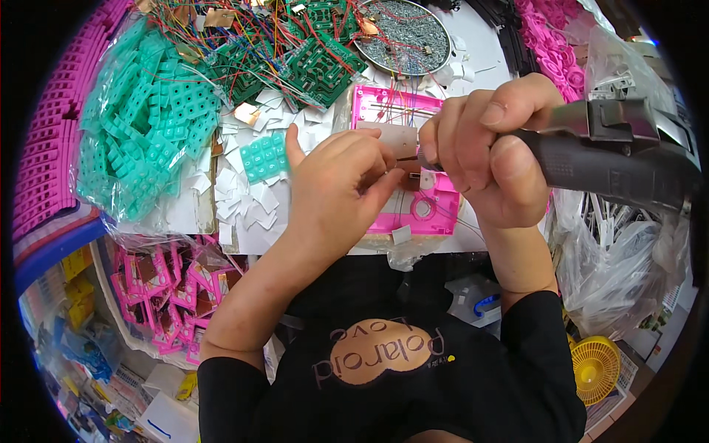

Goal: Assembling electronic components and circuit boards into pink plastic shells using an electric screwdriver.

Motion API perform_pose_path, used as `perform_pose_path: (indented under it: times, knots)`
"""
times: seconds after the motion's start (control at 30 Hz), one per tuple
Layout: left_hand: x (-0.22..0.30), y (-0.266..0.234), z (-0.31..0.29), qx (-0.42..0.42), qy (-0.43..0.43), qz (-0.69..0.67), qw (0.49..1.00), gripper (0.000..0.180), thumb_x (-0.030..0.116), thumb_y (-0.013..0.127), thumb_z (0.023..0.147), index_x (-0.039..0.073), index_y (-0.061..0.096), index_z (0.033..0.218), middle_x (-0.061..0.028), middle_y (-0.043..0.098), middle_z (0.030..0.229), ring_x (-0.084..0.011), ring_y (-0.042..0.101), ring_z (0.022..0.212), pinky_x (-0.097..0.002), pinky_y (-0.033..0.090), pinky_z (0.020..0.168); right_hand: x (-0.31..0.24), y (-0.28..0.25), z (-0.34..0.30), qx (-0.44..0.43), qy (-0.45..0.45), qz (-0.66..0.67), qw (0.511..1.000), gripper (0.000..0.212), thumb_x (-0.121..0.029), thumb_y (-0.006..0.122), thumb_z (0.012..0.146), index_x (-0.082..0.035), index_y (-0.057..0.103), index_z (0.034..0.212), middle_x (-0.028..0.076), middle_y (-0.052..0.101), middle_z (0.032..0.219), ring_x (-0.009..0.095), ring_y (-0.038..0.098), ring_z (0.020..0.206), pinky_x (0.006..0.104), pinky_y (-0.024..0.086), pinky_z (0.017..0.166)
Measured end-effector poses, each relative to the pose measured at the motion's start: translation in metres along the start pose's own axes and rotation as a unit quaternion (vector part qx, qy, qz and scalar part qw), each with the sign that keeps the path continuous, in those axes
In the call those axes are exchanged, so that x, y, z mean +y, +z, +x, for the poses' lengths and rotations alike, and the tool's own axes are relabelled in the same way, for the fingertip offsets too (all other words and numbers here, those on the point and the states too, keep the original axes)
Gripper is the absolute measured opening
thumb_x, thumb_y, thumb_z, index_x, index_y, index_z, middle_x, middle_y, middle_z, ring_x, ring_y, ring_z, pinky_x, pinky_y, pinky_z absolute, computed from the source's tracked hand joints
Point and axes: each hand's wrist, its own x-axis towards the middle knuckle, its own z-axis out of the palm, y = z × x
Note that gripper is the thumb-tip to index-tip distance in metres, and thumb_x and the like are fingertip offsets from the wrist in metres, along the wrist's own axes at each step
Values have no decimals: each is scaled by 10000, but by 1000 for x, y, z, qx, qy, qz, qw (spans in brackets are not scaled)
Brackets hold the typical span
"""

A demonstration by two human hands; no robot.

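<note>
My right hand (491,148) is wrapped round a black and silver handheld tool (569,159), apparently an electric screwdriver. Its thin tip points left, over a bright pink plastic case (443,210) at the front middle of the table. Close to that tip, my left hand (336,181) has thumb and index finger drawn together, its little finger stretched out. What they pinch, if anything, is too small to make out. A pale flat plate (397,136) and a small brown plate (411,177) show between my hands. Thin wires cross the case, which my hands partly cover.
Left of the case lie teal keypads (151,118), one loose keypad (264,159) and scattered white pads (255,207). Behind are wired green circuit boards (317,70) and a round tray of screws (406,37). A bin of pink parts (166,288) stands lower left, plastic bags (613,258) right.
</note>
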Motion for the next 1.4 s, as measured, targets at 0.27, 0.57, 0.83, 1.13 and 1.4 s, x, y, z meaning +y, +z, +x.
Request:
perform_pose_path:
  times: [0.27,0.57,0.83,1.13,1.4]
  knots:
    - [-5,6,-4,21,11,-12,1000,231,49,770,781,108,548,756,2,613,793,-251,662,1146,-797,163,1031,3,3,-2,-2,5,-18,1000,242,-280,596,1013,-115,488,1152,-17,465,637,114,448,572,321,456,670]
    - [-9,7,-4,28,46,3,999,224,65,770,800,108,555,758,-4,714,974,-237,681,1118,-799,125,1054,6,-3,-3,-4,37,20,999,233,-245,585,1009,-100,502,1171,-9,457,626,121,447,558,336,473,661]
    - [-5,5,-12,-11,43,95,994,117,81,745,853,97,632,878,-34,739,1105,-222,677,1146,-657,105,1176,2,-16,8,-13,-5,-15,1000,204,-193,566,1004,-75,498,1155,-2,459,620,117,433,534,336,457,632]
    - [-4,8,-12,4,62,127,990,150,106,745,843,105,608,905,21,733,1033,-164,682,1118,-718,178,1131,18,-11,3,26,-12,-115,993,186,-152,610,981,-69,451,1032,23,474,617,117,436,511,332,447,571]
    - [-7,8,-11,9,71,95,993,117,123,767,828,103,686,910,7,738,1024,-170,689,1107,-713,140,1147,23,-8,-1,14,-8,-171,985,207,-155,634,973,-77,443,994,34,489,618,126,440,500,338,455,567]
